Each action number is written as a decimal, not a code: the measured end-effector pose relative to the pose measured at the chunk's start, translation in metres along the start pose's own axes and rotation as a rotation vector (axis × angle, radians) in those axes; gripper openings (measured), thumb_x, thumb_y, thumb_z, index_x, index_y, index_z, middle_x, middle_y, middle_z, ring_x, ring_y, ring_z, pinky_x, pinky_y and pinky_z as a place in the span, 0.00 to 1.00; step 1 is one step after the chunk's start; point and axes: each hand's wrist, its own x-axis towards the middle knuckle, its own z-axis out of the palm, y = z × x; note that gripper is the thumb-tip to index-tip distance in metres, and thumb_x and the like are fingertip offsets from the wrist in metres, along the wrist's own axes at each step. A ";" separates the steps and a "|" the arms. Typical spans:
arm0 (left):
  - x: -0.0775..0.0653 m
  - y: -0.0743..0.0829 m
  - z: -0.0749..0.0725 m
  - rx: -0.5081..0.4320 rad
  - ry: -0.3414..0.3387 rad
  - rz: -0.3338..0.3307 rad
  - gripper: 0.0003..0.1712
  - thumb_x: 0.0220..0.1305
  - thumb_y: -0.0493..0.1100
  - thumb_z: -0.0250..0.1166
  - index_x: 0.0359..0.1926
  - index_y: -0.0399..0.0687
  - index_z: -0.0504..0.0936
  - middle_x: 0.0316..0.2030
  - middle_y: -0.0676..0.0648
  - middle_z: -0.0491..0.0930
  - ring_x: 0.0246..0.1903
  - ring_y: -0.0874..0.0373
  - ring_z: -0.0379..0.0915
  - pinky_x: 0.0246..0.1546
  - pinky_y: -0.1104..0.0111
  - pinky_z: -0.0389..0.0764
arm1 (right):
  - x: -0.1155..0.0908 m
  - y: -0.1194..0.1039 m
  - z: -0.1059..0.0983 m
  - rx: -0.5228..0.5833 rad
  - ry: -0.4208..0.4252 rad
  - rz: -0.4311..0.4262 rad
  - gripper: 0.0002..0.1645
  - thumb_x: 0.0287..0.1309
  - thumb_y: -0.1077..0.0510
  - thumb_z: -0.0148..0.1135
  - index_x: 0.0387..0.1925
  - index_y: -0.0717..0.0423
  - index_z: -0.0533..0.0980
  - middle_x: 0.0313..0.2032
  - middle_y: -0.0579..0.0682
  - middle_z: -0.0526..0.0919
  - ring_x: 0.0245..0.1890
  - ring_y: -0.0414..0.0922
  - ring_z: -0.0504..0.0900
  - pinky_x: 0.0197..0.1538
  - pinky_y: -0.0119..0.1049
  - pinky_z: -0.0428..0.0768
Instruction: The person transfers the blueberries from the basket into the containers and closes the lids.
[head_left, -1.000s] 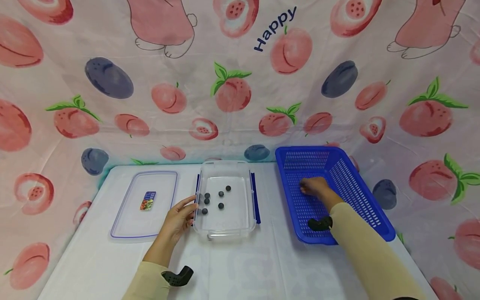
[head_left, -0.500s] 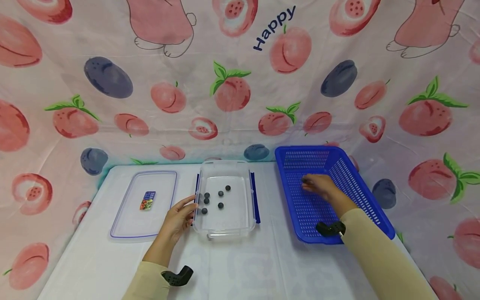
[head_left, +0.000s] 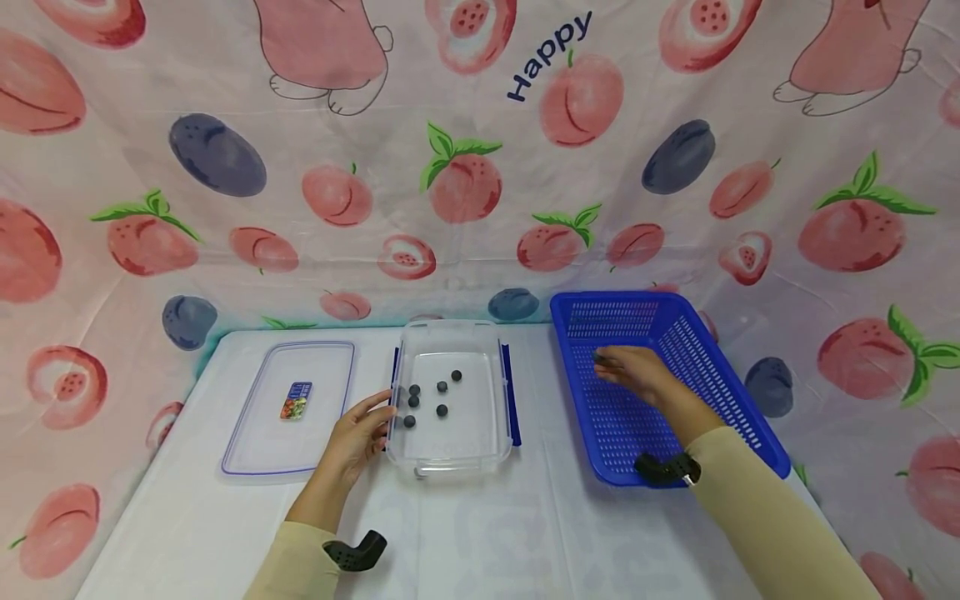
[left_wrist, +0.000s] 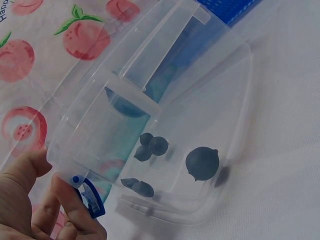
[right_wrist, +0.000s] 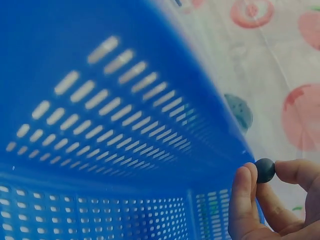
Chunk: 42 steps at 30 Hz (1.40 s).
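Between thumb and fingertips, my right hand pinches a small dark round blueberry above the floor of the blue basket. My left hand holds the left side of a clear plastic box; in the left wrist view its thumb is at the rim and its fingers are by a blue latch. Several more dark blueberries lie scattered on the box floor, mostly towards its left side. One blueberry there shows small pointed nubs.
A clear lid with a blue seal and a printed label lies on the white table left of the box. Blue latches stick out at the box's sides. Behind the table hangs a fruit-print cloth.
My right hand has lifted slightly within the basket and turned, so the blueberry in its fingertips now shows. The left hand and the box have stayed in place.
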 end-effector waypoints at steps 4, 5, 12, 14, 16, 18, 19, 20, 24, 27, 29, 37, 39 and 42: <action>-0.001 0.000 0.000 0.006 0.003 0.006 0.31 0.67 0.40 0.65 0.69 0.45 0.69 0.25 0.57 0.77 0.21 0.69 0.70 0.21 0.79 0.74 | -0.005 -0.004 0.006 0.007 -0.031 -0.022 0.33 0.73 0.55 0.51 0.64 0.80 0.60 0.37 0.42 0.82 0.40 0.35 0.84 0.55 0.34 0.81; -0.001 0.001 0.000 0.008 0.004 0.008 0.31 0.66 0.40 0.65 0.69 0.45 0.69 0.25 0.57 0.77 0.20 0.69 0.70 0.21 0.80 0.74 | -0.007 -0.005 0.007 0.015 -0.039 -0.025 0.33 0.73 0.56 0.51 0.65 0.80 0.60 0.37 0.42 0.82 0.40 0.35 0.84 0.55 0.34 0.81; -0.003 0.003 0.002 0.011 0.004 0.013 0.31 0.66 0.40 0.65 0.69 0.44 0.70 0.26 0.57 0.77 0.21 0.70 0.69 0.22 0.80 0.74 | -0.015 -0.011 0.021 0.116 -0.088 -0.063 0.17 0.71 0.62 0.52 0.53 0.72 0.72 0.35 0.45 0.83 0.38 0.37 0.84 0.51 0.33 0.83; -0.004 0.003 0.003 0.014 0.009 0.015 0.31 0.66 0.39 0.65 0.68 0.43 0.70 0.26 0.57 0.77 0.21 0.70 0.69 0.22 0.81 0.74 | -0.016 -0.011 0.026 0.133 -0.107 -0.071 0.14 0.71 0.63 0.52 0.50 0.71 0.74 0.35 0.45 0.83 0.38 0.38 0.85 0.50 0.33 0.83; -0.003 0.003 0.003 0.013 0.011 0.016 0.31 0.65 0.39 0.65 0.68 0.43 0.70 0.26 0.57 0.77 0.21 0.71 0.69 0.22 0.80 0.74 | -0.016 -0.012 0.031 0.127 -0.123 -0.079 0.15 0.71 0.63 0.52 0.51 0.72 0.74 0.35 0.46 0.82 0.38 0.38 0.84 0.49 0.33 0.83; -0.004 0.004 0.003 0.015 0.011 0.016 0.31 0.66 0.39 0.65 0.68 0.43 0.70 0.26 0.57 0.77 0.21 0.71 0.69 0.22 0.80 0.74 | -0.017 -0.012 0.035 0.120 -0.126 -0.078 0.17 0.71 0.63 0.52 0.53 0.75 0.72 0.35 0.47 0.82 0.38 0.38 0.84 0.48 0.32 0.83; -0.004 0.004 0.003 0.016 0.010 0.016 0.31 0.66 0.40 0.65 0.68 0.43 0.70 0.26 0.57 0.77 0.21 0.71 0.69 0.22 0.80 0.74 | -0.017 -0.013 0.037 0.109 -0.128 -0.078 0.19 0.71 0.63 0.52 0.55 0.76 0.70 0.36 0.47 0.81 0.38 0.37 0.84 0.48 0.31 0.83; -0.004 0.004 0.003 0.017 0.009 0.016 0.31 0.66 0.40 0.65 0.68 0.43 0.70 0.26 0.57 0.77 0.21 0.70 0.69 0.22 0.80 0.74 | -0.018 -0.013 0.039 0.098 -0.133 -0.078 0.22 0.71 0.62 0.51 0.57 0.78 0.68 0.36 0.47 0.81 0.38 0.37 0.84 0.49 0.31 0.83; -0.004 0.004 0.002 0.016 0.006 0.013 0.31 0.66 0.40 0.65 0.69 0.44 0.69 0.25 0.57 0.77 0.21 0.70 0.69 0.22 0.80 0.74 | -0.019 -0.014 0.046 0.082 -0.146 -0.069 0.27 0.72 0.61 0.51 0.61 0.82 0.63 0.38 0.47 0.80 0.39 0.36 0.84 0.49 0.30 0.82; -0.004 0.003 0.002 0.011 0.008 0.013 0.31 0.66 0.40 0.65 0.69 0.44 0.69 0.25 0.57 0.77 0.21 0.70 0.69 0.22 0.80 0.74 | -0.019 -0.016 0.053 0.097 -0.162 -0.057 0.28 0.71 0.62 0.50 0.62 0.82 0.62 0.40 0.47 0.80 0.40 0.36 0.84 0.49 0.29 0.82; -0.004 0.003 0.002 0.012 0.007 0.014 0.31 0.66 0.40 0.65 0.69 0.44 0.69 0.25 0.58 0.77 0.21 0.70 0.69 0.22 0.81 0.74 | -0.018 -0.016 0.058 0.130 -0.175 -0.046 0.26 0.71 0.63 0.51 0.61 0.81 0.64 0.40 0.48 0.81 0.40 0.37 0.84 0.49 0.30 0.82; -0.003 0.002 0.003 0.002 0.010 0.016 0.30 0.66 0.38 0.64 0.68 0.42 0.70 0.25 0.58 0.77 0.20 0.70 0.69 0.22 0.81 0.74 | -0.014 -0.017 0.074 0.245 -0.210 -0.001 0.20 0.70 0.66 0.51 0.58 0.77 0.66 0.37 0.49 0.82 0.38 0.39 0.85 0.48 0.31 0.83; -0.003 0.002 0.003 0.004 0.012 0.017 0.30 0.66 0.39 0.65 0.68 0.42 0.70 0.25 0.58 0.77 0.20 0.70 0.69 0.22 0.81 0.74 | -0.012 -0.016 0.077 0.262 -0.224 -0.002 0.20 0.70 0.67 0.50 0.58 0.77 0.67 0.37 0.49 0.83 0.38 0.39 0.85 0.48 0.31 0.83; -0.003 0.002 0.003 0.011 0.015 0.016 0.30 0.66 0.39 0.65 0.68 0.43 0.70 0.25 0.58 0.76 0.21 0.70 0.69 0.22 0.81 0.75 | -0.010 -0.015 0.081 0.284 -0.247 -0.008 0.19 0.70 0.68 0.50 0.57 0.77 0.68 0.36 0.49 0.84 0.38 0.40 0.86 0.48 0.32 0.83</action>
